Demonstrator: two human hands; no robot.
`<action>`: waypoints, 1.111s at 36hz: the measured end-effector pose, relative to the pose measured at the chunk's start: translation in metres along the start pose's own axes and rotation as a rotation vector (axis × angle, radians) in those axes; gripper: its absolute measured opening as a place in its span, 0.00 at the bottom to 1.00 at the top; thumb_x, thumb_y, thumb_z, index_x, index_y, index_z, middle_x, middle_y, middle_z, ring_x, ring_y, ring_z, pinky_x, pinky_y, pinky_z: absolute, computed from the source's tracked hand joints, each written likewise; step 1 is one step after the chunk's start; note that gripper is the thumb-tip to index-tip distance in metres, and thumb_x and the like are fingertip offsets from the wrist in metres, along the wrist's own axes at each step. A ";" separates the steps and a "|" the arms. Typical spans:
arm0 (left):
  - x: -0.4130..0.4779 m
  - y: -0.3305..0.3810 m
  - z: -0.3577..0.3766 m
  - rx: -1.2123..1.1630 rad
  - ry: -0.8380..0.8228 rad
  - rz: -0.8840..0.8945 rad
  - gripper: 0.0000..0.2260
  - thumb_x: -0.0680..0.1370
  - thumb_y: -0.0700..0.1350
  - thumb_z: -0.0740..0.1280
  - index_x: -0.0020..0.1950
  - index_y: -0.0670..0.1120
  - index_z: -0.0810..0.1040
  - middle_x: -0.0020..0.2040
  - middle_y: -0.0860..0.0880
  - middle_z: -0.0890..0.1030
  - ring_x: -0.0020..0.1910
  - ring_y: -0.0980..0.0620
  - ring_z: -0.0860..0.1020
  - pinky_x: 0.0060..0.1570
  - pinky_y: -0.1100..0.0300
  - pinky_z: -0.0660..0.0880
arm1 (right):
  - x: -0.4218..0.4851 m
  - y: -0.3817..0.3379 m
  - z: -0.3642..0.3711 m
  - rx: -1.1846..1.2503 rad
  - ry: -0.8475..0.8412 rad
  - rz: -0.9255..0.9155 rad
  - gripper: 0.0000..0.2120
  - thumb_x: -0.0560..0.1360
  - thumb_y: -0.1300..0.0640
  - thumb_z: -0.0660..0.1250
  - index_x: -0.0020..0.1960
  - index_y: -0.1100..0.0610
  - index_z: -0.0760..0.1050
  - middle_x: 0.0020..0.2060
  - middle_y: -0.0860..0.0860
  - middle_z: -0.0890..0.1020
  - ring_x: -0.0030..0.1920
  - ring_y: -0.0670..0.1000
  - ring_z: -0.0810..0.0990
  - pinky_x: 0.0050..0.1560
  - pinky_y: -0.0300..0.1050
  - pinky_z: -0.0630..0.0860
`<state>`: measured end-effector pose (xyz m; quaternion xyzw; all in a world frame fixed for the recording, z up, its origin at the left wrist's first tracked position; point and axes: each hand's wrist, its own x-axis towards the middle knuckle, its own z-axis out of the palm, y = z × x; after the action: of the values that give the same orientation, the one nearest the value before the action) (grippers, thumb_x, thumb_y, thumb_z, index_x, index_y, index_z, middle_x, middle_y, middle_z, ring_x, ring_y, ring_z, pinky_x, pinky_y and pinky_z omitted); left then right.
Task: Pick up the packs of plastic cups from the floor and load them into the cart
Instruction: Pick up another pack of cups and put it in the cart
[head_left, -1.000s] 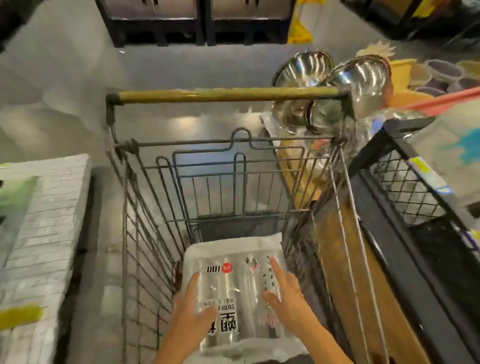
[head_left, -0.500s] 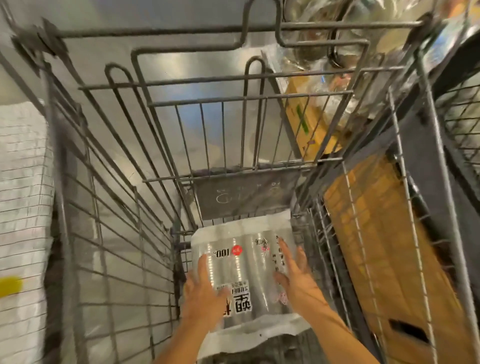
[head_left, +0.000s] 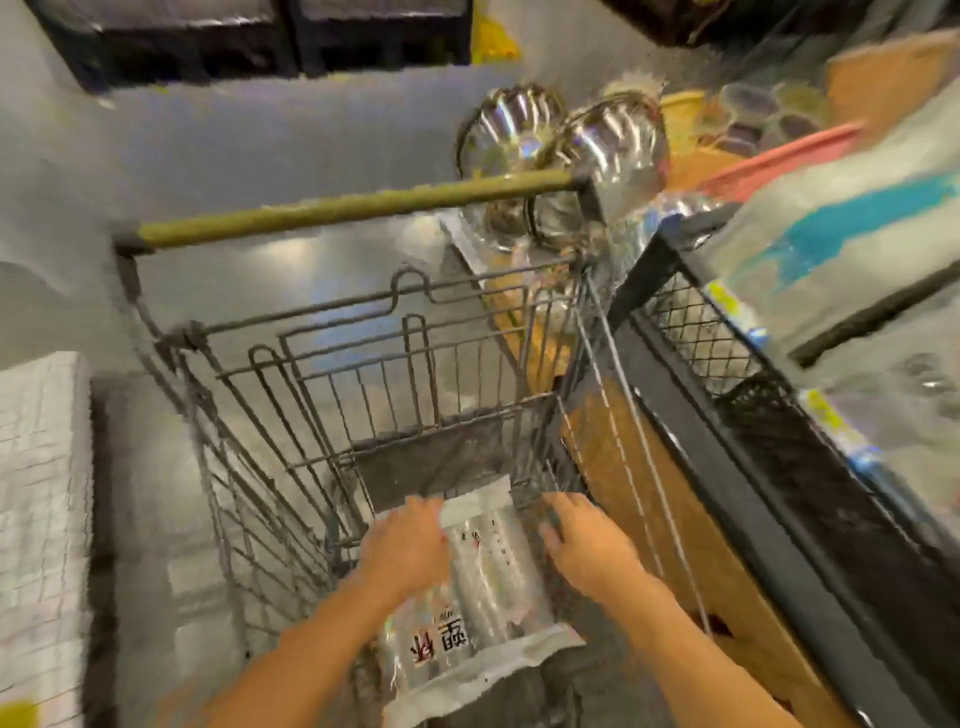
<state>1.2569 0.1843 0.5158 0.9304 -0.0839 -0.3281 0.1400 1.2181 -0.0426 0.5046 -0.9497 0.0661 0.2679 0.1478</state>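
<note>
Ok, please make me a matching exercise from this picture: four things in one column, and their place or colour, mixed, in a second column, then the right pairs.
Things:
1. pack of plastic cups
2. cart handle
3. steel bowls
4. white wrapped bundle

Place or colour:
A. olive-yellow
B. shiny, beyond the handle's right end
C. left of the cart
D. inside the cart, partly under the left hand

Pairs: 1-D, 2-A, 3-B, 4-C.
</note>
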 end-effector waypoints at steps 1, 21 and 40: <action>-0.005 0.012 -0.029 0.014 0.023 0.046 0.18 0.79 0.52 0.61 0.67 0.48 0.71 0.62 0.46 0.75 0.60 0.43 0.76 0.56 0.50 0.74 | -0.014 -0.004 -0.027 -0.018 0.029 -0.002 0.20 0.83 0.48 0.57 0.72 0.53 0.67 0.63 0.52 0.75 0.60 0.56 0.77 0.53 0.50 0.74; -0.291 0.246 -0.208 0.335 0.305 0.681 0.14 0.76 0.55 0.61 0.57 0.49 0.76 0.57 0.47 0.79 0.53 0.46 0.77 0.51 0.52 0.76 | -0.405 0.011 -0.272 -0.068 0.520 0.257 0.17 0.81 0.46 0.58 0.67 0.50 0.74 0.63 0.53 0.79 0.62 0.57 0.77 0.63 0.53 0.74; -0.523 0.427 -0.013 0.762 0.041 1.490 0.17 0.80 0.55 0.62 0.66 0.50 0.74 0.65 0.47 0.77 0.62 0.45 0.75 0.61 0.52 0.72 | -0.783 0.050 -0.080 0.204 0.734 1.117 0.19 0.80 0.47 0.61 0.67 0.54 0.73 0.63 0.56 0.78 0.62 0.60 0.76 0.55 0.51 0.74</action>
<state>0.8348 -0.0878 0.9676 0.6210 -0.7795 -0.0819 -0.0025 0.5834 -0.0789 0.9715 -0.7836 0.6182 -0.0436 0.0440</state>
